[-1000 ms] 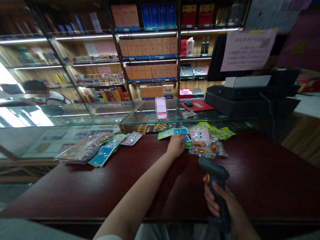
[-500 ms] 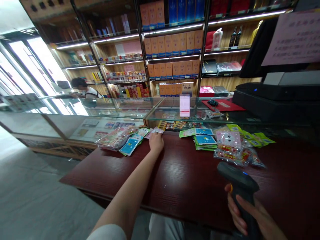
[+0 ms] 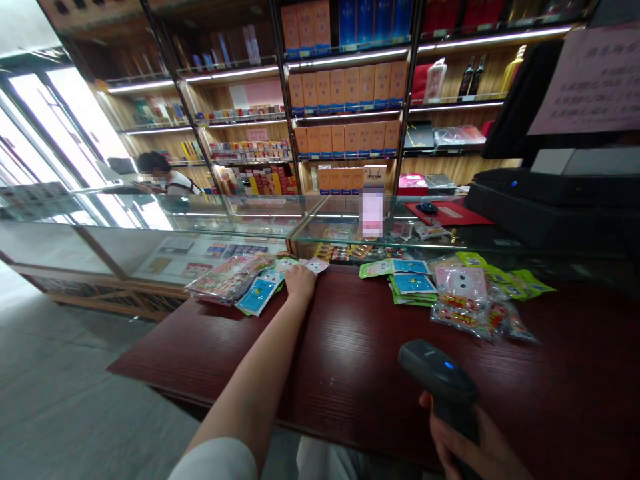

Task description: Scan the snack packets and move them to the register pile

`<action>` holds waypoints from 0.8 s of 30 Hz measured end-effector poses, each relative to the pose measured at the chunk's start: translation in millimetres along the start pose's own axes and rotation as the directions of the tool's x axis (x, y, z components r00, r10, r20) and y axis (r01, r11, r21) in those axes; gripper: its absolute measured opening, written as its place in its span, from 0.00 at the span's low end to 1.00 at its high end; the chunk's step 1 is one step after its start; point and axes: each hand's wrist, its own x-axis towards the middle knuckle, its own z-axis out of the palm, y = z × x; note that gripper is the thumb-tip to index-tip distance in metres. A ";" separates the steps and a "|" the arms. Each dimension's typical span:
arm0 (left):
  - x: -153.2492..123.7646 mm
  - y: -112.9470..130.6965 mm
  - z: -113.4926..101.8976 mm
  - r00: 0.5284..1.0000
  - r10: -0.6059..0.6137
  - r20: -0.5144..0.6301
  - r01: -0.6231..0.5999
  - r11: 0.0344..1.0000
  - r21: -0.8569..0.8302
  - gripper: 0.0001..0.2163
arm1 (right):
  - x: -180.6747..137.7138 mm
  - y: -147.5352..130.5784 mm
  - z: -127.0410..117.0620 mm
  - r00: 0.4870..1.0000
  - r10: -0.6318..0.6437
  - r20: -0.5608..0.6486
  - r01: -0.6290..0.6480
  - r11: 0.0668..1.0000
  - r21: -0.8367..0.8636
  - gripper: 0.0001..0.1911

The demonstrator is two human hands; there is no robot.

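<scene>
My left hand (image 3: pixel 300 281) reaches across the dark red wooden counter to a row of small snack packets. Its fingers bend down over a white and green packet (image 3: pixel 286 265), and the fingertips are hidden. Just right of the knuckles lies a pale pink packet (image 3: pixel 316 265). A blue packet (image 3: pixel 260 292) and a clear-wrapped stack of printed packs (image 3: pixel 225 280) lie to its left. At the lower right my right hand (image 3: pixel 463 437) is wrapped round the handle of a black barcode scanner (image 3: pixel 440 370), which has a blue light on top and points forward and left.
Blue and green packets (image 3: pixel 413 283), a pink face-print packet (image 3: pixel 463 283) and clear bags of red snacks (image 3: pixel 460 319) lie on the right. Behind stands a glass display case (image 3: pixel 240 220). A monitor (image 3: pixel 520 100) rises at right. A person (image 3: pixel 173 180) is behind the far counter.
My left hand has shifted left, off the pale pink packet and onto the white and green one. The scanner in my right hand has moved left and slightly down.
</scene>
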 end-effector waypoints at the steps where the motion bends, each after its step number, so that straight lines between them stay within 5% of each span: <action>1: -1.7 -1.8 -0.6 0.999 0.044 -0.012 -0.043 0.999 0.018 0.17 | -1.0 -1.3 -0.2 1.000 0.006 0.013 -0.005 1.000 -0.010 0.35; 6: -15.2 -10.9 -16.0 0.978 0.196 -0.078 -0.198 0.980 -0.027 0.16 | -7.2 -1.8 -3.0 1.000 -0.019 0.017 0.019 1.000 -0.006 0.34; 10: -29.3 4.7 -36.4 0.991 -0.054 -0.124 0.001 0.920 -0.392 0.16 | -7.1 7.3 -6.2 0.997 -0.052 0.049 0.050 0.998 0.047 0.32; 12: -38.9 24.5 -42.2 0.980 -0.195 0.021 0.151 0.678 -0.720 0.17 | -4.8 11.9 -6.6 0.995 -0.090 0.042 0.086 0.992 0.097 0.31; 14: -51.1 49.5 -42.2 0.954 -0.145 0.264 0.289 0.188 -0.939 0.16 | -2.8 14.2 -5.5 0.992 -0.127 0.003 0.126 0.983 0.137 0.30; 16: -65.3 75.4 -37.1 0.948 -0.069 0.310 0.312 0.026 -0.950 0.16 | -2.3 14.1 -3.6 0.987 -0.158 -0.020 0.159 0.975 0.153 0.28; 18: -79.5 97.6 -29.7 0.943 0.074 0.325 0.330 -0.336 -0.882 0.15 | -3.4 12.2 -1.7 0.983 -0.181 -0.036 0.184 0.971 0.154 0.28; 20: -91.1 113.5 -23.1 0.940 0.164 0.299 0.340 -0.489 -0.803 0.17 | -5.8 9.6 -0.5 0.980 -0.184 -0.074 0.193 0.971 0.144 0.29; 24: -102.6 126.0 -18.4 0.962 0.183 0.203 0.269 -0.498 -0.825 0.23 | -10.2 3.9 1.7 0.966 -0.194 -0.174 0.213 0.972 0.103 0.30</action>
